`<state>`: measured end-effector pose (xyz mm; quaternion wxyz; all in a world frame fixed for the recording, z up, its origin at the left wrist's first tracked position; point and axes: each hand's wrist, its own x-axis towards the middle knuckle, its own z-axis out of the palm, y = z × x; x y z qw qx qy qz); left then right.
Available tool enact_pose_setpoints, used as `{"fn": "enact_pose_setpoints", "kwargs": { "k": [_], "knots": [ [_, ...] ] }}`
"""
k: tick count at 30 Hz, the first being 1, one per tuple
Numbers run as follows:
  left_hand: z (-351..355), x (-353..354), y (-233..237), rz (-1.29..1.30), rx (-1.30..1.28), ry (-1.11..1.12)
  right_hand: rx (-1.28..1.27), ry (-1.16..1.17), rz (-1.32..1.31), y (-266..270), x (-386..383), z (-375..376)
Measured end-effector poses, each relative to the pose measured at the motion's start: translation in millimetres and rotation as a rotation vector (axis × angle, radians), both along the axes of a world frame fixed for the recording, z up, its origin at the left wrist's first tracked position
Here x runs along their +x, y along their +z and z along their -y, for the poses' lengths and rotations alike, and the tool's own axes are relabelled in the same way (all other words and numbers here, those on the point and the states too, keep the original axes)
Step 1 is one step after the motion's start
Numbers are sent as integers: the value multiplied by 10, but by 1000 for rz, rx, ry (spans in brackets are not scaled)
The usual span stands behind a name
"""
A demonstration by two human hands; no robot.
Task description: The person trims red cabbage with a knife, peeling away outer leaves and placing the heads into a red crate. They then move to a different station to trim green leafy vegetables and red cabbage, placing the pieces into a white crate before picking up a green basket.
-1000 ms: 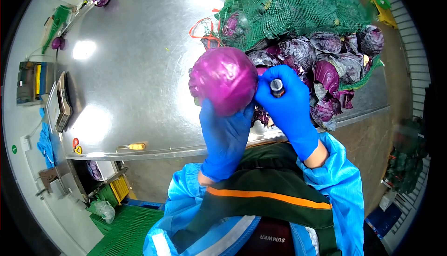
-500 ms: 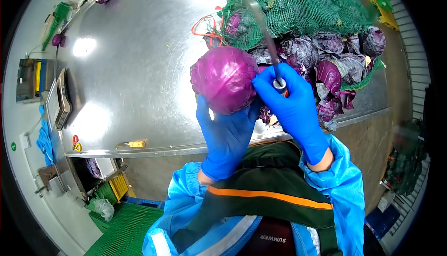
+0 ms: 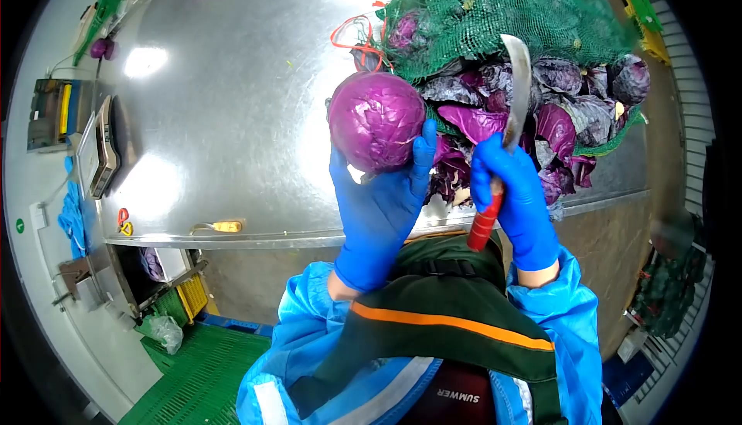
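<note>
My left hand, in a blue glove, holds up a round red cabbage above the steel table. Its smooth purple surface faces me. My right hand, also gloved in blue, grips a knife by its red handle, blade pointing up and away. The blade stands to the right of the cabbage, apart from it. Behind both hands lies a pile of loose red cabbage heads and torn leaves.
A green net sack with more cabbages lies at the table's far right. A weighing scale sits at the left edge, a yellow-handled tool near the front edge. Two small cabbages rest far left. Green crates stand below.
My right hand has drawn away from the cabbage to the right and swung the knife upright, showing the red handle. The left hand raised the cabbage slightly.
</note>
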<state>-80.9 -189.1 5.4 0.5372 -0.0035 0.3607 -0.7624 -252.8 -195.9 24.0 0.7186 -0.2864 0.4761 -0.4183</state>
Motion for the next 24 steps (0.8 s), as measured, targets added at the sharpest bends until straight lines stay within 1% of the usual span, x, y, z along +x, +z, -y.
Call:
{"fn": "enact_pose_setpoints", "kwargs": {
  "k": [1,2,3,5,6,7,8,9,10,11,12,13,14,15,17,18,20,21,22,23,24],
  "knots": [
    [-2,8,-10,44,-18,-12,-34,-9,-189,-7,40,-2],
    [-12,10,-33,85,-35,-25,-80,31,-302,-11,55,7],
    [-28,9,-55,125,-51,-39,-173,5,-316,-34,83,29],
    [-103,48,-81,-294,39,-88,-359,-47,-346,-100,142,123],
    [-163,88,-56,-153,-17,-222,-371,45,-207,-61,130,199],
    [-222,129,-33,-24,-82,-358,-202,93,-107,35,127,242],
    [-300,202,38,461,-256,-582,-9,119,15,-145,11,288],
    [-331,356,-26,875,-369,-652,184,146,138,-367,-102,304],
    [-364,509,-88,1300,-438,-772,275,92,82,-408,-45,281],
    [-324,544,-192,1601,-471,-607,301,95,47,-403,-3,238],
    [-274,571,-272,1931,-452,-453,251,153,-93,-313,57,217],
    [-272,497,-307,2189,-442,-142,217,224,-226,-244,127,167],
    [-264,475,-420,1979,-537,-202,191,279,-308,-319,199,119],
    [-247,448,-512,1773,-598,-275,194,294,-229,-349,251,45],
    [-276,429,-464,1285,-422,-178,135,306,-225,-299,199,-4],
    [-264,430,-457,1242,-415,-167,180,275,-183,-216,150,-30],
    [-315,408,-467,1141,-376,-149,131,280,-208,-240,126,-88],
    [-293,390,-456,1181,-343,-216,103,282,-225,-264,101,-102],
    [-247,369,-420,1220,-308,-285,100,282,-180,-374,68,-108],
    [-211,351,-401,1258,-279,-354,111,219,-165,-488,37,-123],
    [-259,390,-487,1322,-506,-353,122,152,-150,-610,4,-147]
  ]
}}
